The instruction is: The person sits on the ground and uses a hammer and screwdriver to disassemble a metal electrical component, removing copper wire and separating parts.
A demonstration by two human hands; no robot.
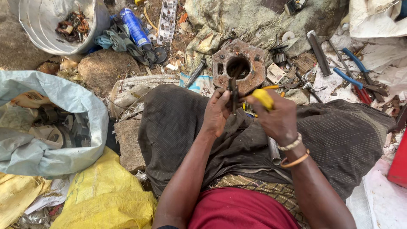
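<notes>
My left hand (216,111) grips a small dark metal part (232,91), held upright over my lap. My right hand (277,118) is closed around a yellow-handled tool (263,97) whose tip reaches toward that part. Just beyond the hands a rusty round metal plate (254,74) with a large centre hole lies on the ground. I sit with a dark striped cloth (178,123) over my knees. A metal cylinder (274,150) rests in my lap under the right wrist.
Blue-handled pliers (354,70) and other tools lie at the right on white cloth. A metal bucket (40,25) with scrap stands at top left, a blue spray can (135,26) beside it. A grey sack (46,123) of parts and yellow bags (106,195) lie left.
</notes>
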